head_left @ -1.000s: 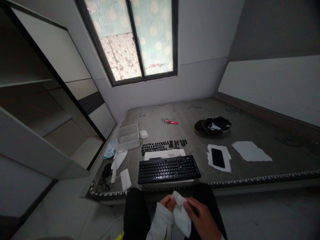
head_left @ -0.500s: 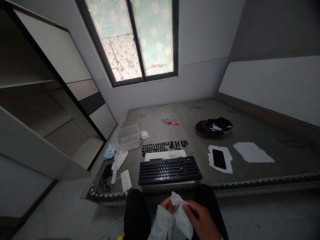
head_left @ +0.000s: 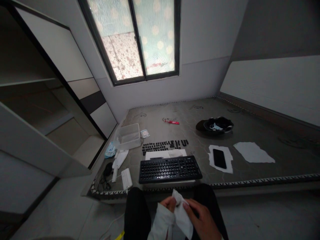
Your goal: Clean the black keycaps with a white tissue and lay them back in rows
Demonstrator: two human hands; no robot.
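Down at the bottom edge, the left hand [head_left: 168, 202] and right hand [head_left: 200, 216] meet over the lap, both pinching a white tissue [head_left: 182, 213] between them. Beyond, a black keyboard [head_left: 170, 169] lies at the platform's [head_left: 250, 133] near edge, a phone [head_left: 219, 158] to its right.

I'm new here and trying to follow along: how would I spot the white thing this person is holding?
Start at the black keyboard at the near edge of the grey platform, then look down to the lap. There the left hand and right hand pinch a white wipe. Unlike the flat white sheets on the platform, it is crumpled and held.
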